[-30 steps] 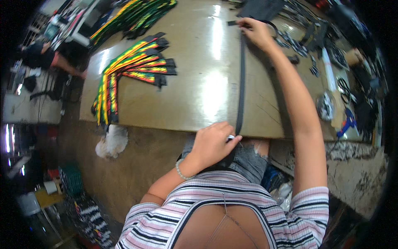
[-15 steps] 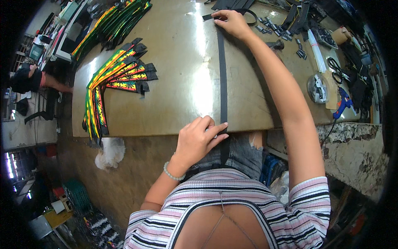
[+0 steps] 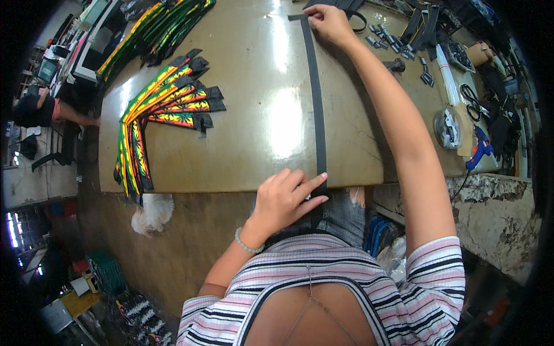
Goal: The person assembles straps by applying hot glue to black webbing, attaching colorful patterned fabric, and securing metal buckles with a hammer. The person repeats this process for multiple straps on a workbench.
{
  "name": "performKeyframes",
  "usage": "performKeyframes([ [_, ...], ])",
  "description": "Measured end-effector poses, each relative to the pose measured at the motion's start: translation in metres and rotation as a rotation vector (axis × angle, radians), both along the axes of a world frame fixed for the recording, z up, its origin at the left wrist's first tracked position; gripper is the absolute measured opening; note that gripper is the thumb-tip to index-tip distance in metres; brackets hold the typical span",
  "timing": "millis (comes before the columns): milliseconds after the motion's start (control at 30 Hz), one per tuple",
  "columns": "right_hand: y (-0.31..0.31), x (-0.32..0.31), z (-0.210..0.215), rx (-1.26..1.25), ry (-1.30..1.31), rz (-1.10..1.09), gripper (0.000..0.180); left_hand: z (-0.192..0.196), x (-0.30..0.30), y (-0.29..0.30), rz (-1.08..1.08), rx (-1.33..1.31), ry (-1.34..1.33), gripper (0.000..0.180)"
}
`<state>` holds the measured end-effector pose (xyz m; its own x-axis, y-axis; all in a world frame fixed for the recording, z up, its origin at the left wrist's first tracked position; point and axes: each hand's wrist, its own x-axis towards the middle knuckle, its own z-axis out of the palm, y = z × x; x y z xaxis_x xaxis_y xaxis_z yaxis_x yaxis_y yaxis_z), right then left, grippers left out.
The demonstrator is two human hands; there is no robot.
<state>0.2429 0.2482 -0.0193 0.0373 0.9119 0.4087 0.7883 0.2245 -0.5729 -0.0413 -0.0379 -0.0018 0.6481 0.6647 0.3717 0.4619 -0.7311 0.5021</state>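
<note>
A long black webbing strap (image 3: 317, 104) lies stretched from the far side of the table to its near edge. At the far end, my right hand (image 3: 330, 24) pinches the strap between thumb and fingers, where a short piece crosses to the left and a loop curls out to the right. My left hand (image 3: 288, 197) grips the strap at the near table edge, index finger on top and thumb lower down. Below that hand, the strap hangs over the edge toward my lap. To the left lies a fanned bundle of green, yellow and red patterned straps (image 3: 138, 109) with black ends.
Another patterned strap pile (image 3: 173, 29) lies at the far left. On the right are small black buckles (image 3: 398, 43), scissors (image 3: 472, 104), a round clear container (image 3: 447, 127) and a blue glue gun (image 3: 479, 149) with a cord. Another person (image 3: 40, 106) is at the left.
The view has shifted slightly. My left hand and the strap's near end sit a little farther right; my right hand still pinches the far end.
</note>
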Motion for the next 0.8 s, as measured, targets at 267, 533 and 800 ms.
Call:
performKeyframes([
  [267,-0.107,-0.029,-0.013,0.235,-0.288,0.136,0.020,-0.009,0.003,0.002,0.030,0.077,-0.026,0.036],
  [533,-0.119,-0.039,0.011,0.191,-0.022,0.080,0.027,0.000,0.009,-0.001,0.079,0.041,0.001,0.034],
  [800,-0.349,0.082,0.062,0.655,-0.045,-1.079,0.042,0.001,0.001,0.005,0.020,-0.098,-0.025,0.065],
])
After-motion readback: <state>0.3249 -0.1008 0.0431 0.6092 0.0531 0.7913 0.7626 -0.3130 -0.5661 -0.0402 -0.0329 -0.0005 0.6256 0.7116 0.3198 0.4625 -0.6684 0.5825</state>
